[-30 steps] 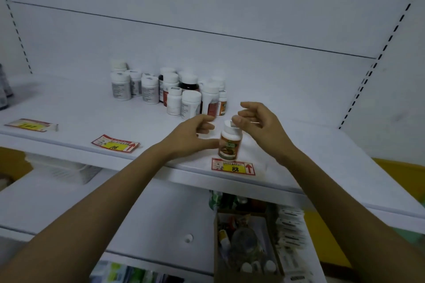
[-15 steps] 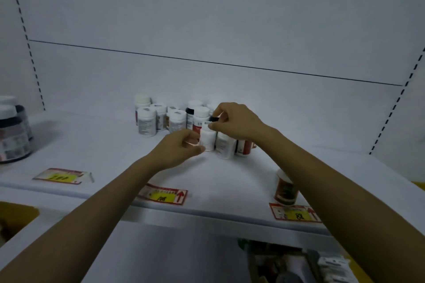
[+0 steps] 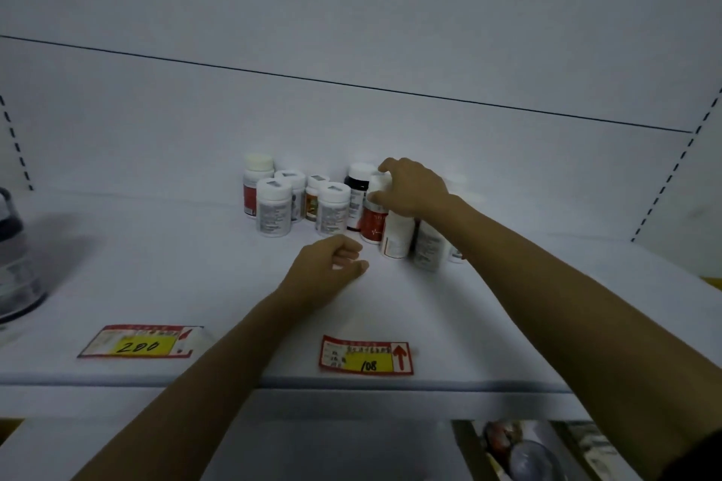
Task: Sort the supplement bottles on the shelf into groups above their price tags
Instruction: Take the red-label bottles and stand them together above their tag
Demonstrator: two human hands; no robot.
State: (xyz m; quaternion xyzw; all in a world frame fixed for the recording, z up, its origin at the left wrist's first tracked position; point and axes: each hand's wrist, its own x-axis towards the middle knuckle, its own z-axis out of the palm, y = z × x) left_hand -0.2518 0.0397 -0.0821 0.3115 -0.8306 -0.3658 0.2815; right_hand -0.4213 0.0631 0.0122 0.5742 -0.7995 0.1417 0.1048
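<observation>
One red-labelled bottle (image 3: pixel 371 223), cap inside right grip (image 3: pixel 414 187)

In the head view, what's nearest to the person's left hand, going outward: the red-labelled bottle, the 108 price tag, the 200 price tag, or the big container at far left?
From the left hand:
1. Red-labelled bottle, just beyond, gripped by the right hand.
2. 108 price tag, front edge.
3. 200 price tag, front left.
4. Big container, far left.

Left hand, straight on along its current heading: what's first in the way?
The left hand would likely meet the red-labelled bottle first, whose cap the right hand grips; depth is unclear.
</observation>
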